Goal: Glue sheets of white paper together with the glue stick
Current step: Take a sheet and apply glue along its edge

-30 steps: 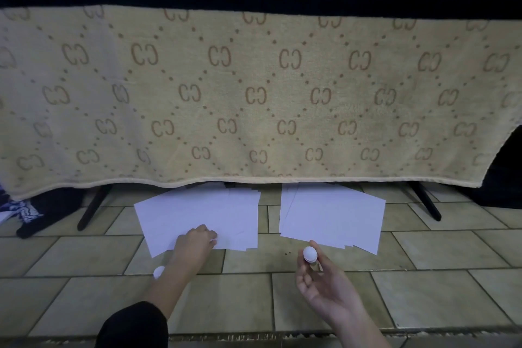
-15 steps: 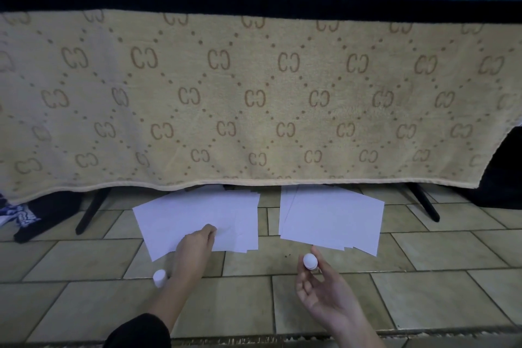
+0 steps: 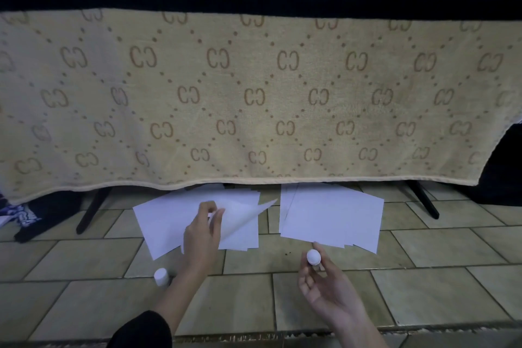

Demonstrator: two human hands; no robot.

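Note:
Two stacks of white paper lie on the tiled floor. My left hand (image 3: 202, 230) pinches the top sheet (image 3: 240, 213) of the left stack (image 3: 158, 220) and lifts it, so the sheet curls up toward the right. The right stack (image 3: 333, 217) lies flat and untouched. My right hand (image 3: 324, 288) is palm up in front of the right stack and holds the white glue stick (image 3: 313, 257) upright between thumb and fingers. A white cap (image 3: 161, 277) stands on the floor beside my left wrist.
A beige patterned blanket (image 3: 254, 99) hangs over a black-legged stand (image 3: 422, 200) just behind the papers, its hem over their far edges. Dark cloth (image 3: 36, 215) lies at the left. A floor edge strip (image 3: 254, 336) runs close to me.
My left hand went from resting on the left stack to pinching and lifting its top sheet, which now curls up. My right hand with the glue stick barely moved.

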